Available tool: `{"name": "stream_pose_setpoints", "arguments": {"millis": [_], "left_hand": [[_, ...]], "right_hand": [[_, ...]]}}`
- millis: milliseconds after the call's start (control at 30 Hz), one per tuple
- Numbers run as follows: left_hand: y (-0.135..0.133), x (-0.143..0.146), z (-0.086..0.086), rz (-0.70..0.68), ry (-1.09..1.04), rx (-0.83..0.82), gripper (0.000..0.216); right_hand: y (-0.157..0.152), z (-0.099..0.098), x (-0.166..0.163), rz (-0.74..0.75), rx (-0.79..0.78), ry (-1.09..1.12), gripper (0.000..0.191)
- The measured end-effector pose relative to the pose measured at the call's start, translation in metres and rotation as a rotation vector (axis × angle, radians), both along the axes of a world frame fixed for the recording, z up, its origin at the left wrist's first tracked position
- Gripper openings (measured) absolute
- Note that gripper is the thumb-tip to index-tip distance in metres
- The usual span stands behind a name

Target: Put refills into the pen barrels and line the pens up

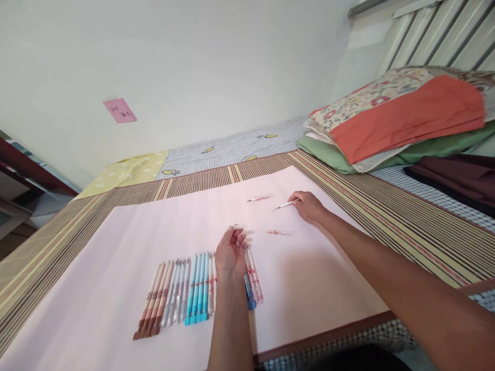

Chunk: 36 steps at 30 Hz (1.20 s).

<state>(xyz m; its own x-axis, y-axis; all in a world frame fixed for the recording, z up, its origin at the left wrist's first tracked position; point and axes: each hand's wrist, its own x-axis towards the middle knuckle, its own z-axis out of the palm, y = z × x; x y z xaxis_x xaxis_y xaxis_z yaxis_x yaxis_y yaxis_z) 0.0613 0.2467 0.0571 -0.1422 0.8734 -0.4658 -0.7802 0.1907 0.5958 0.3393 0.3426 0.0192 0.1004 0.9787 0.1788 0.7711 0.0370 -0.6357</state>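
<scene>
Pens (185,288) lie side by side in a row near the front edge of a wide pink sheet (116,247), the biggest thing in view, which is spread over a striped woven mat (406,221). Beyond the mat runs a checked bedsheet (240,147) against the wall, and at the far right a stack of folded bedding (406,118) in orange, floral and green rests partly on the mat. The row runs from brown-tipped pens on the left through white and blue ones to pale red-marked ones on the right. The left hand (231,252) hovers over the right part of the row, back to the camera, fingers curled inward; whether it pinches anything cannot be told. The right hand (308,206) reaches to the far side of the sheet and pinches the end of a thin refill (283,206) between fingertips, its tip on the paper. Two loose refills lie apart on the sheet, one (258,199) just beyond the held one and one (278,232) nearer. A small pink note (119,110) sticks to the wall.
</scene>
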Motion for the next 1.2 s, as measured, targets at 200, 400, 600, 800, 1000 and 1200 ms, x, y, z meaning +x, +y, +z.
{"name": "stream_pose_setpoints", "arguments": {"millis": [200, 400, 600, 800, 1000, 1200], "left_hand": [[0.000, 0.000, 0.001, -0.007, -0.006, 0.010, 0.009], [0.000, 0.001, 0.001, -0.009, -0.005, 0.006, 0.012], [-0.001, 0.001, 0.002, -0.008, -0.007, 0.007, 0.012], [-0.001, 0.001, 0.002, -0.006, -0.005, 0.011, 0.013], [-0.002, 0.002, 0.003, -0.006, -0.010, 0.008, 0.013], [-0.002, 0.003, 0.004, -0.009, -0.004, -0.007, 0.015]], "right_hand": [[-0.003, -0.004, -0.005, 0.028, -0.003, 0.033, 0.021], [-0.004, -0.006, -0.010, 0.049, 0.011, 0.052, 0.020], [-0.005, -0.006, -0.016, 0.068, 0.017, 0.066, 0.019], [-0.009, -0.006, -0.019, 0.050, 0.011, 0.079, 0.019], [-0.013, -0.007, -0.019, 0.045, 0.019, 0.087, 0.018], [-0.017, -0.007, -0.028, 0.057, 0.023, 0.063, 0.017]]}}
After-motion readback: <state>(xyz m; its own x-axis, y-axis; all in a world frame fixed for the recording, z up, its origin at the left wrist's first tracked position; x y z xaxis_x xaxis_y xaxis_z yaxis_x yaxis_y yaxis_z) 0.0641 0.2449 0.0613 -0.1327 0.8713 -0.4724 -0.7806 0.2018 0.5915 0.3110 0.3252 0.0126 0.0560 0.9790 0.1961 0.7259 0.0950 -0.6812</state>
